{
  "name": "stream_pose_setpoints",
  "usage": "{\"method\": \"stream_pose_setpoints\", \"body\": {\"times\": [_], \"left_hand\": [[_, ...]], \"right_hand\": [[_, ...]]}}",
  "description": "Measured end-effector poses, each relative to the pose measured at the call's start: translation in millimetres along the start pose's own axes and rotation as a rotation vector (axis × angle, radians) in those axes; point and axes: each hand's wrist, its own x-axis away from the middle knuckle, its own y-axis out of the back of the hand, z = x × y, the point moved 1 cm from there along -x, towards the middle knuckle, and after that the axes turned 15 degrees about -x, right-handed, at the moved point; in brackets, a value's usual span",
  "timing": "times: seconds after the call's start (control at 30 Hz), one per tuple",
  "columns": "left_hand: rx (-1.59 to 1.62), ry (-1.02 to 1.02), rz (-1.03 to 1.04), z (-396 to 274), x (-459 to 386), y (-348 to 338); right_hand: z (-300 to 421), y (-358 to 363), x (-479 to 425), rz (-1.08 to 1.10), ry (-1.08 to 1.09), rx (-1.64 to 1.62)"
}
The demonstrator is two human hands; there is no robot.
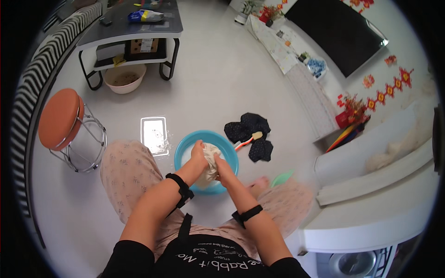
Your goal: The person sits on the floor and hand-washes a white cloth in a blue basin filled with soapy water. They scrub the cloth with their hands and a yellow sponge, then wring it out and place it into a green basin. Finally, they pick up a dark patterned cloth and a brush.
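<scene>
A blue plastic basin (181, 146) sits on the floor between my knees, with whitish, soapy-looking water inside. Over it, a wet cream-coloured cloth (210, 163) is bunched between my two hands. My left hand (199, 156) grips the cloth from its left side. On the other side, my right hand (222, 170) holds it with the thumb on top. The lower end of the cloth hangs down to the water. Just right of the basin lies a dark dotted garment (248, 127) on the floor. An orange-and-white handled brush (245, 143) rests against that garment.
An orange round stool (61, 118) stands at left. Beneath the coffee table (128, 36) is a pale basin (125, 78). A green plastic item (282, 178) lies by my right foot. Along the right wall run a low cabinet (309, 93) and a television (337, 34).
</scene>
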Motion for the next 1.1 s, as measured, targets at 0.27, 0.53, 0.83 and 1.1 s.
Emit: {"method": "stream_pose_setpoints", "body": {"times": [0.27, 0.53, 0.83, 1.1], "left_hand": [[-0.117, -0.047, 0.442, 19, -2, 18], [-0.319, 0.043, 0.193, 50, 24, -5], [-0.396, 0.074, 0.331, 20, 25, 16], [-0.459, -0.008, -0.007, 6, 34, -7]], "right_hand": [[29, -46, 27, -0.261, 0.708, 0.738], [12, 14, -12, -0.483, 0.717, 0.56], [6, -34, 5, -0.414, 0.833, 0.588], [6, -38, 0, -0.416, 0.776, 0.534]]}}
